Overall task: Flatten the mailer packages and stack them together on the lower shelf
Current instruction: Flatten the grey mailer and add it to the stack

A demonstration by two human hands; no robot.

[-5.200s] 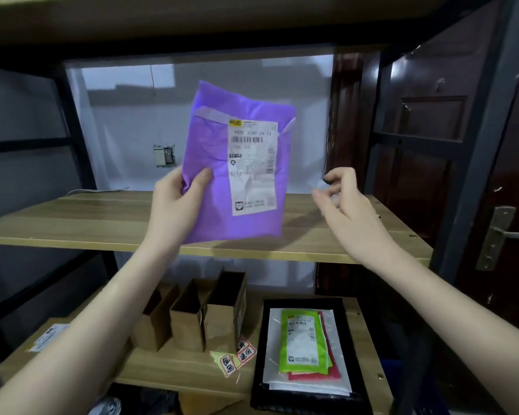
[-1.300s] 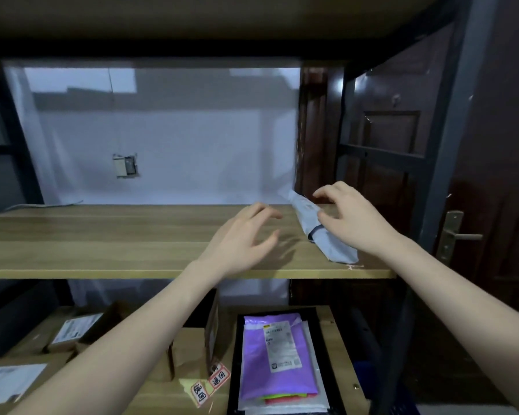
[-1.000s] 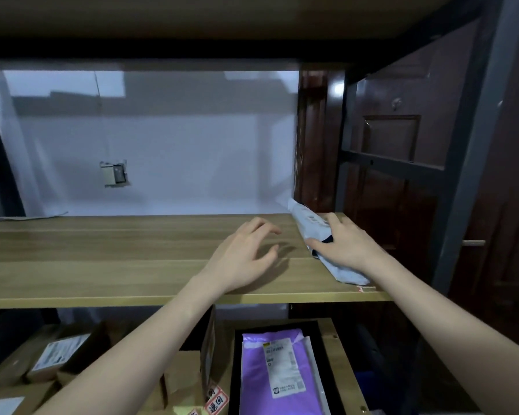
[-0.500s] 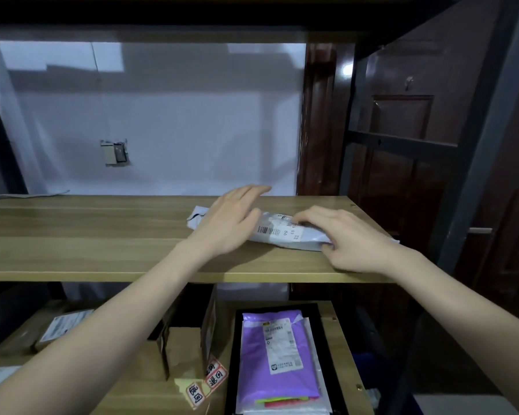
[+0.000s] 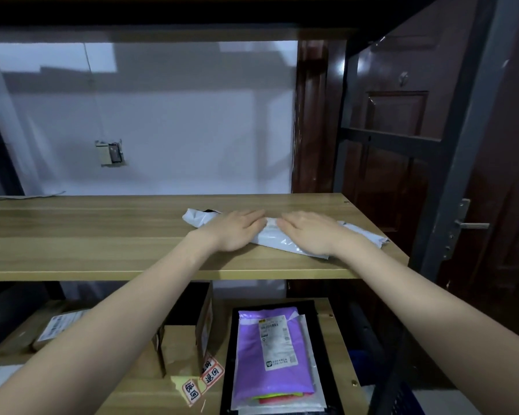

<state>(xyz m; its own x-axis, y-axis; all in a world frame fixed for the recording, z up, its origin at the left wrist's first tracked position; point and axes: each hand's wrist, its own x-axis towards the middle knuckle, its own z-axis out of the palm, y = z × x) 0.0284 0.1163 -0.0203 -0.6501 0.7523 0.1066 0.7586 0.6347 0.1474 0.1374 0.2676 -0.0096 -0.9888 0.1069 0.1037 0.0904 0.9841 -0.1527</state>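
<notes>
A crumpled white mailer [image 5: 272, 238] lies across the right part of the middle shelf [image 5: 102, 253]. My left hand [image 5: 233, 229] rests flat on its left half, palm down with fingers together. My right hand [image 5: 311, 232] lies flat on its right half, and the fingertips of both hands nearly meet over the label. On the lower shelf [image 5: 150, 396], a purple mailer [image 5: 271, 351] tops a stack of flat mailers lying on a black mailer [image 5: 322, 313].
Open cardboard boxes [image 5: 189, 327] stand left of the stack, with red-and-white stickers [image 5: 204, 378] in front. More labelled parcels [image 5: 57, 324] lie at the far left. A dark metal upright [image 5: 459, 163] and a brown door [image 5: 402, 163] stand on the right.
The purple mailer went from my left hand onto the lower stack. My right hand pulled the white mailer from the shelf's right end, and both hands now press flat on it, closer together.
</notes>
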